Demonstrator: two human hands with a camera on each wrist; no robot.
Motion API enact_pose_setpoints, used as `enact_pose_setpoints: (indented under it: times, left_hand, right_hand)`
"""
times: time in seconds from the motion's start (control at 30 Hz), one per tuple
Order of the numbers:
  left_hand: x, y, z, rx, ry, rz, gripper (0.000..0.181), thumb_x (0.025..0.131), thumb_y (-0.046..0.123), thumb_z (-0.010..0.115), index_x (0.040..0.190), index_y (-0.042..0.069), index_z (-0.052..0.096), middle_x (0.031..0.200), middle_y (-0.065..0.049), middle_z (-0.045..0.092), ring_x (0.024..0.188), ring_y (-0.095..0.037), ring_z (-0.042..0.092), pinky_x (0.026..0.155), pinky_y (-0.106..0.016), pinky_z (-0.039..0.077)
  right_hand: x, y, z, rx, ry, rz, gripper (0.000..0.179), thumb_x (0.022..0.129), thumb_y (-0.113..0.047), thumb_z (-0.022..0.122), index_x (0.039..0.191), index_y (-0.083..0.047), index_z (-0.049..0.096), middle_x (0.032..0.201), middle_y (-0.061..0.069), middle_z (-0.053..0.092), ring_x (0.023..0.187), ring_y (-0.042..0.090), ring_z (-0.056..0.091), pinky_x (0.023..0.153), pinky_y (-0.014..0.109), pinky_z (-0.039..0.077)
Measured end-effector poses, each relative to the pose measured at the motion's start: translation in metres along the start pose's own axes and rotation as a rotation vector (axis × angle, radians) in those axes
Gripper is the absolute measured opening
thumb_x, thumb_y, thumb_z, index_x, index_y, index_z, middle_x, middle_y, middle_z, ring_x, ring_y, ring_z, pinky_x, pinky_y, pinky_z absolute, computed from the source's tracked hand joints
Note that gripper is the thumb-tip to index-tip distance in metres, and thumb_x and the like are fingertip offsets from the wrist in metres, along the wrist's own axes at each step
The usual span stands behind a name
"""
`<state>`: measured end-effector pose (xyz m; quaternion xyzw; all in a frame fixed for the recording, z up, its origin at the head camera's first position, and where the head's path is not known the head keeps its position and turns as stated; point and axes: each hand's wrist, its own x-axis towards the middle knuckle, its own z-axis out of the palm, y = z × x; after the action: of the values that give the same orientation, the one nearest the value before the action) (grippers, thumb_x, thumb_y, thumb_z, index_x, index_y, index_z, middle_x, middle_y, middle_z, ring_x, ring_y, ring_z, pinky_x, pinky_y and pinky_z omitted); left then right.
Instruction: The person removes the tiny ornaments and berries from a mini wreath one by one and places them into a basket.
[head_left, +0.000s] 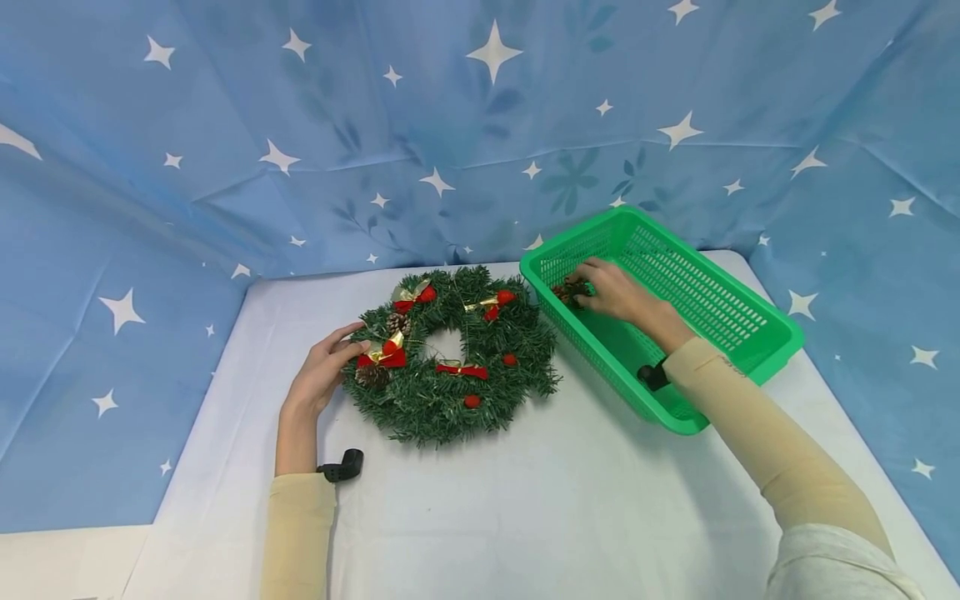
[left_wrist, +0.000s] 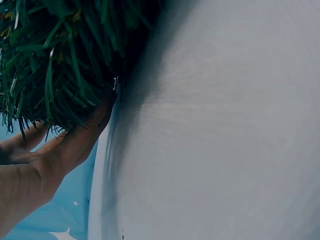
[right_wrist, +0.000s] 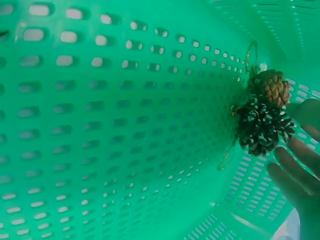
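A round green wreath [head_left: 442, 417] lies on the table, trimmed with red bows, red berries and pinecones. My left hand [head_left: 322, 375] holds its left edge, the thumb over the greenery; in the left wrist view the fingers [left_wrist: 82, 145] run along its outer underside. My right hand [head_left: 615, 292] reaches into a green plastic basket [head_left: 720, 304]. There, in the right wrist view, a brown pinecone [right_wrist: 274, 89] and a dark, white-tipped pinecone [right_wrist: 262, 127] sit together with gold string loops. The right fingers [right_wrist: 295, 172] are spread, fingertips right at the cones.
The basket stands slanted at the right of the white table [head_left: 480, 517], close to the wreath's right edge. Its slotted walls rise around the right hand. A blue star-patterned cloth [head_left: 420, 125] hangs behind the table and at both sides.
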<state>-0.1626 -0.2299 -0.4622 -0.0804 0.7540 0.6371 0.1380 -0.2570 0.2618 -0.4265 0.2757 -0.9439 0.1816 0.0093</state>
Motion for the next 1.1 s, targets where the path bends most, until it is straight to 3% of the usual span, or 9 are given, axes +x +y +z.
enact_pose_setpoints:
  times: [0.23, 0.37, 0.67, 0.87, 1.0, 1.1]
  left_hand:
    - [-0.001, -0.001, -0.001, -0.006, 0.001, -0.003, 0.066, 0.102, 0.032, 0.067, 0.16, 0.018, 0.039, 0.112, 0.005, 0.061, 0.116, -0.017, 0.048, 0.098, -0.048, 0.03]
    - [-0.001, -0.001, -0.002, -0.013, -0.003, 0.001, 0.067, 0.102, 0.033, 0.067, 0.16, 0.018, 0.039, 0.111, 0.006, 0.062, 0.128, -0.022, 0.046, 0.1, -0.05, 0.029]
    - [0.0, 0.0, -0.002, -0.005, -0.001, 0.001, 0.066, 0.102, 0.033, 0.066, 0.16, 0.018, 0.039, 0.113, 0.005, 0.062, 0.13, -0.025, 0.044, 0.095, -0.047, 0.031]
    - [0.0, 0.002, -0.002, -0.01, -0.012, 0.009, 0.067, 0.102, 0.033, 0.066, 0.161, 0.017, 0.038, 0.113, 0.005, 0.061, 0.142, -0.03, 0.039, 0.102, -0.051, 0.03]
    - [-0.001, 0.002, -0.001, -0.001, -0.013, 0.013, 0.067, 0.102, 0.033, 0.066, 0.161, 0.018, 0.038, 0.114, 0.005, 0.062, 0.121, -0.02, 0.05, 0.095, -0.047, 0.032]
    - [-0.001, 0.002, -0.001, 0.006, -0.017, 0.018, 0.067, 0.102, 0.034, 0.065, 0.161, 0.018, 0.038, 0.116, 0.005, 0.062, 0.106, -0.014, 0.048, 0.093, -0.045, 0.032]
  right_hand:
    - [0.001, -0.005, -0.006, -0.083, 0.067, -0.059, 0.025, 0.094, -0.014, 0.077, 0.114, 0.002, 0.073, 0.118, 0.022, 0.068, 0.114, 0.043, 0.061, 0.093, 0.057, 0.052]
    - [0.002, -0.009, -0.01, -0.102, 0.103, -0.101, 0.029, 0.093, -0.017, 0.078, 0.114, 0.003, 0.073, 0.123, 0.025, 0.068, 0.12, 0.044, 0.06, 0.1, 0.058, 0.049]
    - [0.002, -0.031, -0.025, -0.109, 0.096, -0.137, 0.048, 0.095, -0.026, 0.077, 0.132, 0.002, 0.066, 0.143, 0.029, 0.056, 0.132, 0.046, 0.054, 0.107, 0.059, 0.045]
    - [0.004, -0.045, -0.032, -0.137, 0.119, -0.218, 0.051, 0.096, -0.023, 0.075, 0.138, 0.002, 0.063, 0.146, 0.032, 0.052, 0.136, 0.05, 0.049, 0.112, 0.062, 0.039]
    - [0.005, -0.052, -0.034, -0.159, 0.128, -0.245, 0.053, 0.095, -0.026, 0.076, 0.139, 0.001, 0.062, 0.148, 0.031, 0.051, 0.138, 0.051, 0.047, 0.114, 0.063, 0.036]
    - [0.006, -0.057, -0.034, -0.16, 0.123, -0.251, 0.057, 0.094, -0.029, 0.077, 0.14, 0.001, 0.062, 0.152, 0.029, 0.048, 0.14, 0.051, 0.044, 0.115, 0.063, 0.034]
